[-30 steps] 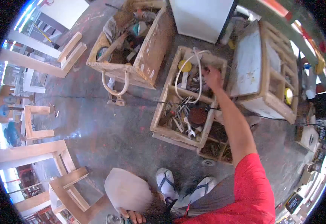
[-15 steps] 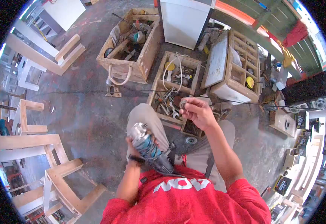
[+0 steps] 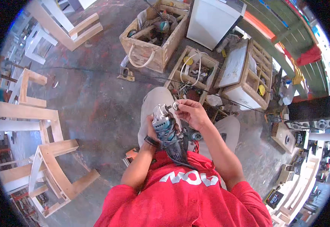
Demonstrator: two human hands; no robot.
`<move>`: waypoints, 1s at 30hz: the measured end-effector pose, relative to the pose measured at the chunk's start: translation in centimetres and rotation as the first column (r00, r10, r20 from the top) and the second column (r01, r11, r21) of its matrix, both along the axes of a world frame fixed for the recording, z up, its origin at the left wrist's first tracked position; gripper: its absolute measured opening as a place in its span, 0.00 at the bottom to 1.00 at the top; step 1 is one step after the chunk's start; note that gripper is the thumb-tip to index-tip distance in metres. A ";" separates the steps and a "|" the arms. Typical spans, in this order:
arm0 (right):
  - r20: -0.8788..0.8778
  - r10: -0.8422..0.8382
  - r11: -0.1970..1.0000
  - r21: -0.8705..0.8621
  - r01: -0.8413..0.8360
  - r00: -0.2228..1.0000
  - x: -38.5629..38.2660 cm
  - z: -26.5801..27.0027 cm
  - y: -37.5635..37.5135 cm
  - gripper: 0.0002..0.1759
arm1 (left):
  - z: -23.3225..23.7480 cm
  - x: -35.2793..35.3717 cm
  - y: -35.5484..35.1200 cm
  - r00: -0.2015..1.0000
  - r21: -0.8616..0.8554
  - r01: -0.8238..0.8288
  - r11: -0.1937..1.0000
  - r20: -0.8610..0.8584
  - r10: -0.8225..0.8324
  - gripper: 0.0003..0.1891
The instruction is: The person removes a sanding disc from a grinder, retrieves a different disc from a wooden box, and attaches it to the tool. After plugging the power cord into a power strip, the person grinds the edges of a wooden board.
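Observation:
My left hand (image 3: 151, 130) is wrapped round the body of a blue angle grinder (image 3: 166, 130), its black cord bundled along the lower part. The grinder's silver head points up and away from me, with the bare spindle (image 3: 168, 107) sticking out to the right. Between thumb and fingers of my right hand (image 3: 189, 112) is a small round metal flange (image 3: 176, 106), held close beside the spindle tip. Both hands are over my lap. A grey metal disc (image 3: 197, 136) shows below my right hand, between my legs.
Ahead stand a wooden toolbox with a rope handle (image 3: 161, 55), a lower wooden tray of tools (image 3: 206, 62) and a compartment cabinet (image 3: 244, 90). A hand saw (image 3: 126, 73) lies on the floor. Wooden frames (image 3: 51, 151) stand at left, boxes (image 3: 274, 197) at right.
My right hand has brought the flange in towards the grinder's spindle. The grinder has turned so its spindle shows, and the head view has shifted left.

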State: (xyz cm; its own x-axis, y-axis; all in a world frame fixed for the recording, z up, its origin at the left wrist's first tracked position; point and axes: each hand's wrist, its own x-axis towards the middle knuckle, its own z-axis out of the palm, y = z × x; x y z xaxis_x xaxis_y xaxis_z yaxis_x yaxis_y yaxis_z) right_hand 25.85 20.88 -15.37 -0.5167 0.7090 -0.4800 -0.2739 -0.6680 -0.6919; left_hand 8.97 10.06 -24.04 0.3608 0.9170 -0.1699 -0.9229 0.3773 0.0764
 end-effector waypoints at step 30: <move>0.530 0.095 0.775 0.491 -0.397 0.842 -1.9 1.4 -0.2 0.20 | -0.7 -0.6 0.5 0.978 -0.010 0.038 0.999 0.207 -0.035 0.47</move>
